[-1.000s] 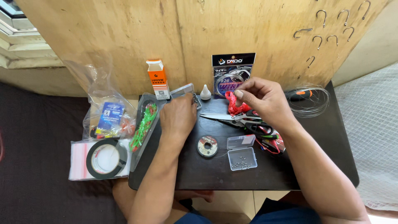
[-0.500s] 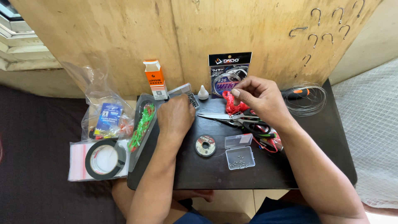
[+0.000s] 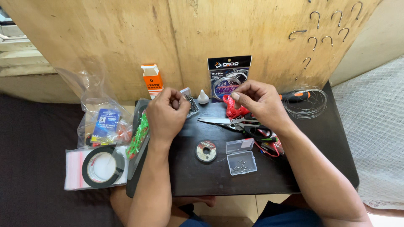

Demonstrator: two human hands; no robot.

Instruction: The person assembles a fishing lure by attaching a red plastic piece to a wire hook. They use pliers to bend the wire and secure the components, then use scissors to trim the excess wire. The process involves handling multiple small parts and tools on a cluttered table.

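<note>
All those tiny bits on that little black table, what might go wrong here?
The open clear box of tiny metal pieces sits near the table's front edge, right beside the right forearm; a nudge could spill it. The scissors lie with blades exposed just under the right hand, so reaching down risks a nick. The left hand works over a small tray of hooks, which might prick fingers or tip.

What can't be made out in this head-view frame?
- Whatever the left hand pinches: hidden by its curled fingers.
- Whether the right hand holds anything: too small to tell.
- Contents of the small clear box: too small.
- Scissors handles: covered by the right wrist.
</note>
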